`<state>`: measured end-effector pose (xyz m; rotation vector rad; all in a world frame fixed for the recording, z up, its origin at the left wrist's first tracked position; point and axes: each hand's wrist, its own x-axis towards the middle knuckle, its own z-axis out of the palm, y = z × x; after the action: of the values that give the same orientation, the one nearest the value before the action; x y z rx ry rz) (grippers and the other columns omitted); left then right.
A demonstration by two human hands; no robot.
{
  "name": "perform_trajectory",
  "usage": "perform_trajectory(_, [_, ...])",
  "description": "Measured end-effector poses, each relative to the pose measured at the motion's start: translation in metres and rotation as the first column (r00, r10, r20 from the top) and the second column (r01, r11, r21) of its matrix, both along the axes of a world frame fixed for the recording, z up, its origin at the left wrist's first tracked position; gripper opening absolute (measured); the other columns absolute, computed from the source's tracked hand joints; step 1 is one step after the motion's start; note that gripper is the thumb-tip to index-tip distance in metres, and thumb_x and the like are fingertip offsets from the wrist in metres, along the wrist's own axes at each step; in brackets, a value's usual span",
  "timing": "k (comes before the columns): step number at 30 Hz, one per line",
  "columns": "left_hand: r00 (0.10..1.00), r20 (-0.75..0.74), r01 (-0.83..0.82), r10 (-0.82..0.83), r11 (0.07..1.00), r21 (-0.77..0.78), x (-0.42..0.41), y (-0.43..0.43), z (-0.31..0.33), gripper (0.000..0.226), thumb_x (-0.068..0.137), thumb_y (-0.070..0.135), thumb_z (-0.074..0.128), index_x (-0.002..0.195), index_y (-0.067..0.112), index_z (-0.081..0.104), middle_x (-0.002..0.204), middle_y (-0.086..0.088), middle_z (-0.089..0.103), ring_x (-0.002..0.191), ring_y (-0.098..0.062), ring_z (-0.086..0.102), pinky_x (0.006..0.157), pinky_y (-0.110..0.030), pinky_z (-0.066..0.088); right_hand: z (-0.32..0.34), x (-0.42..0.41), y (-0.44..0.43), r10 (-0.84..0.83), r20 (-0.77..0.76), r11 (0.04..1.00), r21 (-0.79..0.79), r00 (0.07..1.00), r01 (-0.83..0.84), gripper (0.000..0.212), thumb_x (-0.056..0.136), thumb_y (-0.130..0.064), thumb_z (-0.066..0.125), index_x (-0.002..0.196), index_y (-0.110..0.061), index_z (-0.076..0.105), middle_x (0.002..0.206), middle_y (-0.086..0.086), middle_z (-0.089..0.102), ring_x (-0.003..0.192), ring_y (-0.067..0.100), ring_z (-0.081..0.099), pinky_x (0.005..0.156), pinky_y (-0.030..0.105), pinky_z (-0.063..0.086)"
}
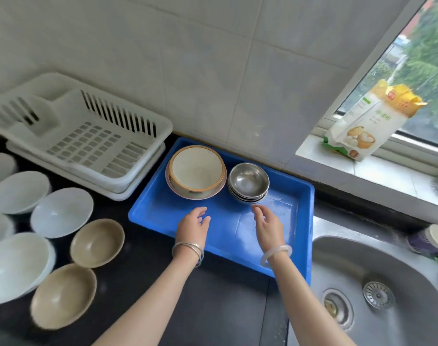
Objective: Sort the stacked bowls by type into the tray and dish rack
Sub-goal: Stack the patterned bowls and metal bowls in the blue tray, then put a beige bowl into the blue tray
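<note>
A blue tray (283, 236) lies on the dark counter against the tiled wall. At its back stand a stack of tan-rimmed ceramic bowls (196, 171) and, right of it, a stack of steel bowls (248, 182). Over the tray's front half hover my left hand (193, 224) and my right hand (267, 224), both empty with fingers apart, just short of the two stacks. The white dish rack (88, 138) stands empty to the left. Several white bowls (62, 212) and two tan bowls (97, 242) sit loose on the counter at the left.
A steel sink (377, 290) lies at the right front, with containers on its far rim (430, 242). A flour bag (370, 123) leans on the window sill at the right. Dark counter (213, 295) stretches under my forearms.
</note>
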<state>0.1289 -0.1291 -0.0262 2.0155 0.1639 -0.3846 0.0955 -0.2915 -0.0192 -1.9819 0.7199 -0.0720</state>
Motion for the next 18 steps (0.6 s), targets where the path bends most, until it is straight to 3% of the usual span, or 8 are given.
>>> perform_trajectory(4, [0.993, 0.010, -0.121, 0.121, 0.992, 0.036, -0.039, 0.068, 0.001, 0.029, 0.089, 0.010, 0.055, 0.117, 0.012, 0.061, 0.122, -0.006, 0.063, 0.111, -0.020, 0.061, 0.096, -0.030, 0.046, -0.003, -0.022, 0.072, 0.144, 0.002, 0.984, 0.108, 0.990, -0.143, 0.020, 0.095, -0.021, 0.045, 0.093, -0.025, 0.064, 0.088, -0.007, 0.066, 0.090, 0.015, 0.063, 0.080, 0.029, 0.047])
perform_trajectory(7, [0.964, 0.016, -0.267, 0.266, 0.961, 0.078, -0.067, 0.120, -0.007, 0.029, 0.087, 0.007, 0.056, 0.114, 0.014, 0.062, 0.120, -0.008, 0.064, 0.112, -0.023, 0.060, 0.096, -0.034, 0.046, -0.014, -0.031, 0.126, 0.309, -0.062, 0.938, 0.187, 0.949, -0.293, 0.020, 0.095, -0.025, 0.043, 0.094, -0.027, 0.063, 0.085, -0.010, 0.067, 0.085, 0.013, 0.063, 0.074, 0.024, 0.048])
perform_trajectory(10, [0.912, 0.055, -0.410, 0.407, 0.900, 0.146, -0.089, 0.165, -0.016, 0.030, 0.084, 0.003, 0.058, 0.113, 0.011, 0.063, 0.116, -0.013, 0.064, 0.107, -0.028, 0.059, 0.092, -0.034, 0.044, -0.027, -0.030, 0.173, 0.450, -0.163, 0.883, 0.227, 0.878, -0.411, 0.021, 0.095, -0.028, 0.042, 0.104, -0.027, 0.061, 0.096, -0.006, 0.066, 0.085, 0.009, 0.063, 0.074, 0.019, 0.048])
perform_trajectory(15, [0.796, 0.173, -0.605, 0.580, 0.771, 0.200, -0.114, 0.219, -0.028, 0.036, 0.076, -0.007, 0.063, 0.110, 0.007, 0.064, 0.124, -0.015, 0.057, 0.117, -0.032, 0.053, 0.102, -0.040, 0.040, -0.041, -0.004, 0.233, 0.522, -0.317, 0.853, 0.208, 0.792, -0.479, 0.039, 0.093, -0.032, 0.049, 0.131, -0.023, 0.047, 0.123, 0.003, 0.060, 0.105, 0.020, 0.061, 0.095, 0.040, 0.050])
perform_trajectory(18, [0.747, 0.188, -0.665, 0.638, 0.723, 0.189, -0.123, 0.237, -0.039, 0.043, 0.072, -0.014, 0.063, 0.110, 0.006, 0.064, 0.128, -0.017, 0.051, 0.119, -0.032, 0.052, 0.103, -0.036, 0.039, -0.042, 0.016, 0.257, 0.486, -0.347, 0.871, 0.266, 0.802, -0.413, 0.048, 0.092, -0.030, 0.054, 0.137, -0.022, 0.041, 0.115, 0.004, 0.061, 0.091, 0.016, 0.063, 0.079, 0.032, 0.056])
